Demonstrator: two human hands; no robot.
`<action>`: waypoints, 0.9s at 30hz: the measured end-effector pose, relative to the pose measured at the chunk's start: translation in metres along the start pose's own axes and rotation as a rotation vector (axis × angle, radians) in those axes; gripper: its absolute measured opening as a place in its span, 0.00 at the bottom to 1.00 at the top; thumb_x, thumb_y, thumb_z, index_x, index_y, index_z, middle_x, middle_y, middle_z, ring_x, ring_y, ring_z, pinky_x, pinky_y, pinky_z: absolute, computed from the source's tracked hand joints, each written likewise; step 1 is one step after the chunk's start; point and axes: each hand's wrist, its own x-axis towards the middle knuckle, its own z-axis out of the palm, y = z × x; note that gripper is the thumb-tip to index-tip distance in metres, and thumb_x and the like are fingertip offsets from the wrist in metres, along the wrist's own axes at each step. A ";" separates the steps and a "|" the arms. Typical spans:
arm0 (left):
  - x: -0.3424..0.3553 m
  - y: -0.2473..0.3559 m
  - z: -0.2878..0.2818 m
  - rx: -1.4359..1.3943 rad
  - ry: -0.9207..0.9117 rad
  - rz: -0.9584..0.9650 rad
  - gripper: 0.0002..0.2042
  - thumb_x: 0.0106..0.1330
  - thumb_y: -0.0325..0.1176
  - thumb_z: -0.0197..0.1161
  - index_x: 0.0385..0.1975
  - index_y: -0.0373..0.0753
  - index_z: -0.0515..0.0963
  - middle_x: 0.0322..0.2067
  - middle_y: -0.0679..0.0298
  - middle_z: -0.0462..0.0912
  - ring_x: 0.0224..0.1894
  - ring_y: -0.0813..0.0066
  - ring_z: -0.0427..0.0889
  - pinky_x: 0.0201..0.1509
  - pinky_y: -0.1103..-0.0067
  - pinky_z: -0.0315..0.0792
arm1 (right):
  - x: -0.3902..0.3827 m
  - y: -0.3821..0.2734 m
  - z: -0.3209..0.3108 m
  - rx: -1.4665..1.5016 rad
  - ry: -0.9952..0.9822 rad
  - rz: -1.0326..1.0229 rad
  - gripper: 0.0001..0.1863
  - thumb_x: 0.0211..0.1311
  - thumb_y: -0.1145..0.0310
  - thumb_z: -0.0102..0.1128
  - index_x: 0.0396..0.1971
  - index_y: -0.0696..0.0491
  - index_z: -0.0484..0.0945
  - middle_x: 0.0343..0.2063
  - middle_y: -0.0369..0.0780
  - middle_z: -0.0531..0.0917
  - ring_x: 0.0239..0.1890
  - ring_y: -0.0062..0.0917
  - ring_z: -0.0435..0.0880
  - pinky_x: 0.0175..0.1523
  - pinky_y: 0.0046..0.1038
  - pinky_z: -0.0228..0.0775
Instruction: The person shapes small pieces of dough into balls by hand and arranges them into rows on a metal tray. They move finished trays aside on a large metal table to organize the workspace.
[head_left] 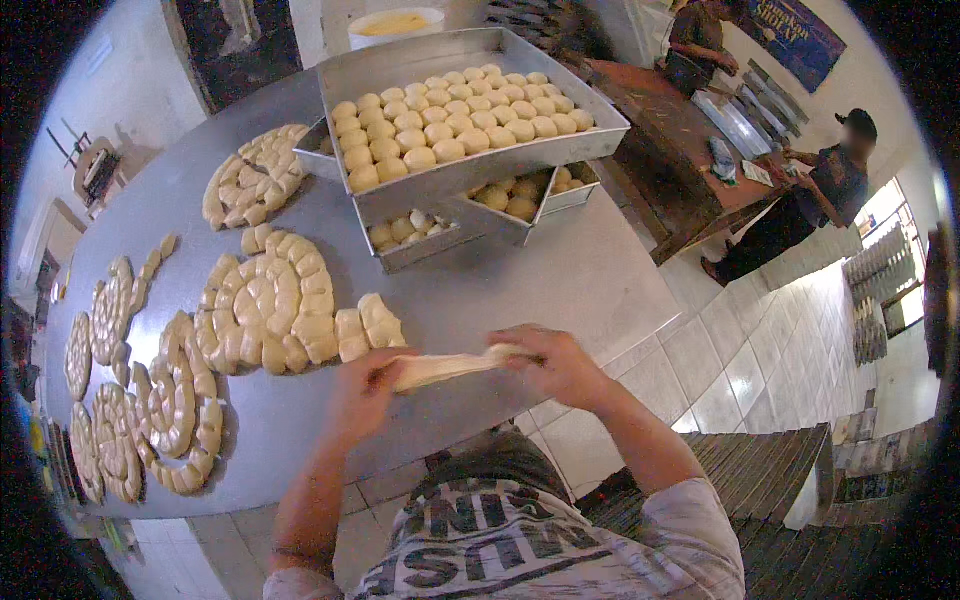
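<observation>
A pale strip of dough [443,369] is stretched between my left hand [365,392] and my right hand [550,368], with both hands' fingers closed on its ends above the steel table [630,295]. Cut dough pieces [368,322] lie just beyond my left hand, beside a large coiled mass of pieces [268,300]. More coils of scored dough [175,405] lie along the table's left side, and another round coil [255,175] sits toward the back.
Stacked metal trays [600,146] with rows of dough balls stand at the back, near a white bucket [395,28]. Two people [690,40] [820,190] stand by a wooden table [640,120] at right. Stacks of dark pans [750,475] occupy the lower right beside the tiled floor.
</observation>
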 end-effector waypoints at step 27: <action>0.102 0.046 0.094 -0.403 0.078 -0.130 0.09 0.60 0.30 0.60 0.25 0.41 0.65 0.23 0.69 0.70 0.28 0.82 0.72 0.30 0.84 0.69 | 0.029 0.213 -0.108 -0.592 0.390 0.276 0.18 0.45 0.58 0.59 0.33 0.56 0.72 0.37 0.47 0.73 0.43 0.41 0.69 0.49 0.45 0.59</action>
